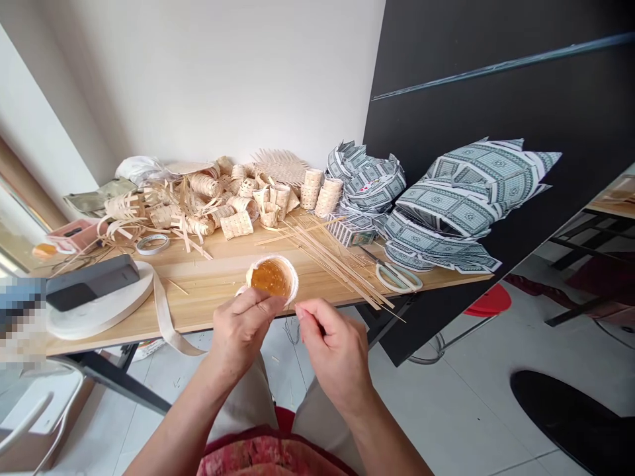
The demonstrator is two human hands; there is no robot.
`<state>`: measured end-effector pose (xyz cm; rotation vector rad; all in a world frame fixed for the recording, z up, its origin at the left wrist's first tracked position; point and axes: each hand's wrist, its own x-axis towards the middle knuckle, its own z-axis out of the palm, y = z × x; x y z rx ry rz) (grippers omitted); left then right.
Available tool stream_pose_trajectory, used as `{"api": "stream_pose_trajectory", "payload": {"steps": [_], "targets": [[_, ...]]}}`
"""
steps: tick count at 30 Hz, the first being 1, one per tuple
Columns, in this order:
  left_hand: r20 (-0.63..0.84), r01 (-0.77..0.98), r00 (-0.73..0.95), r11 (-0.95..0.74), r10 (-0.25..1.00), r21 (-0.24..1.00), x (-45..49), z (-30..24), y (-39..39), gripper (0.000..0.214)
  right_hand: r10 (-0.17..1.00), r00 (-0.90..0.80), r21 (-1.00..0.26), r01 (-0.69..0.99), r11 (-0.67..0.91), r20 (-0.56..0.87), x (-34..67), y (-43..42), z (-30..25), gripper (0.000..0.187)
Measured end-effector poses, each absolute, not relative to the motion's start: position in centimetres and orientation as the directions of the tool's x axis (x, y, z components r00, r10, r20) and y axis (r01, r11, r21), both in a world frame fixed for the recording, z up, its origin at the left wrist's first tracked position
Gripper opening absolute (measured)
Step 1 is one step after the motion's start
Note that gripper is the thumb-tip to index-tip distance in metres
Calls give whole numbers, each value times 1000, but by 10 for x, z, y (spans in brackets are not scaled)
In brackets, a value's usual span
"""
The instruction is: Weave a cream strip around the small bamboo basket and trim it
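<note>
My left hand is closed on the near side of a small woven basket, tilted so that its round mouth faces me. The basket is orange-brown inside and has a white band around its rim. Close beside that rim, my right hand is closed in a pinch, thumb against the bent forefinger. What sits between those fingertips is too small to make out. A thin dark thread hangs below the basket, between the two hands. Both hands are at the table's front edge.
On the wooden table lie a white ribbon roll with a phone on it, tape, woven pieces, bamboo strips and scissors. Folded patterned-paper shapes stand right. A red stool is beyond.
</note>
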<state>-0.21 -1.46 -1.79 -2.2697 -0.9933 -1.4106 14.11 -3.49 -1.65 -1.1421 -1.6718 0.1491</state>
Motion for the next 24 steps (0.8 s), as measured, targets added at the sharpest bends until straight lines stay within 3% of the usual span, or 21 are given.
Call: {"api": "stream_pose_trajectory", "payload": {"steps": [4,10,15,20,24], "targets": [[857,667,326,-740,399,91,0,-19,-13,16,735,31,-598,604,527,678,140,-32,-18,22],[881,731,277,-679,383,65,-7,-25,-6,15,857,-47,-753,456,475,513,141,-29,-20,11],[871,730,298,-681,391,56,-5,-31,-9,17,871,0,-776,454,437,491,140,-30,-23,22],[852,682,372,-731,369,19,-2,-36,-6,18,909,-33,-812,436,387,415,149,-28,-23,19],[825,679,442,-732,352,-51,-5,-35,-1,22,813,15,-681,555,478,582,163,-25,-13,14]]}}
